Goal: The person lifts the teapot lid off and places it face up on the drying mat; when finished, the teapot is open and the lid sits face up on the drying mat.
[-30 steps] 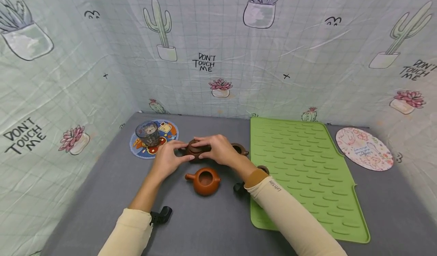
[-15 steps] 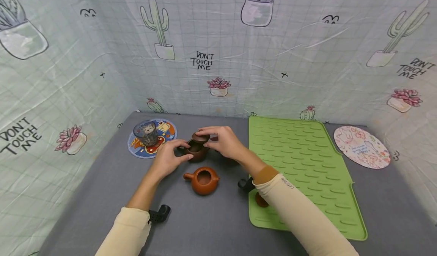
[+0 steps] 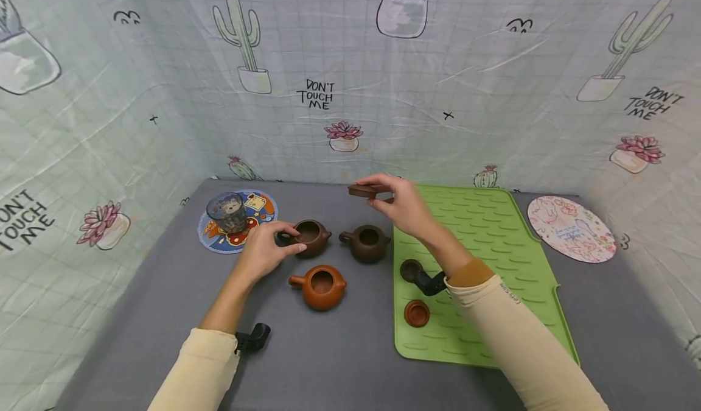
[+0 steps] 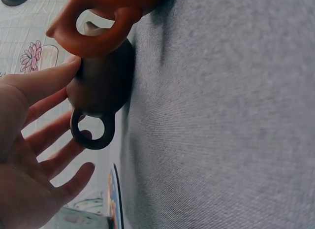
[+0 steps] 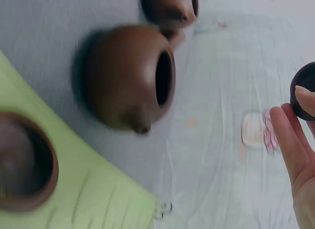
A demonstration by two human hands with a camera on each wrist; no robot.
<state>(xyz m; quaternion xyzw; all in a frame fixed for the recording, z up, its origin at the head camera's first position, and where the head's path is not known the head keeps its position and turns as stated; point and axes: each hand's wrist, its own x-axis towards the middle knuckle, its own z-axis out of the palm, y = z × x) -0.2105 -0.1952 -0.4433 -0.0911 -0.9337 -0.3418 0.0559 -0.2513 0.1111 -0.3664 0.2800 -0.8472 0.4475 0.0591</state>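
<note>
My left hand (image 3: 265, 249) steadies a dark brown teapot (image 3: 311, 248), its thumb and fingers on both sides near the handle; the pot's mouth is uncovered. In the left wrist view the outer fingers spread beside the loop handle (image 4: 93, 144). Raised above the table's back, my right hand (image 3: 404, 205) pinches a brown teapot lid (image 3: 361, 191) between thumb and fingers. A second dark teapot (image 3: 368, 250), also lidless, stands right of the first. Nearer the front is a lidless orange-brown teapot (image 3: 323, 296). All three spouts point right.
A green ridged mat (image 3: 482, 313) covers the right side, bearing a dark lid (image 3: 409, 270) and an orange-brown lid (image 3: 417, 313) near its left edge. At the back left a glass (image 3: 227, 213) stands on a blue coaster (image 3: 212, 240). A pink floral round mat (image 3: 572, 231) lies far right.
My right hand has lifted the lid off the dark teapot and carried it up and to the right. The left hand has stayed at the pot.
</note>
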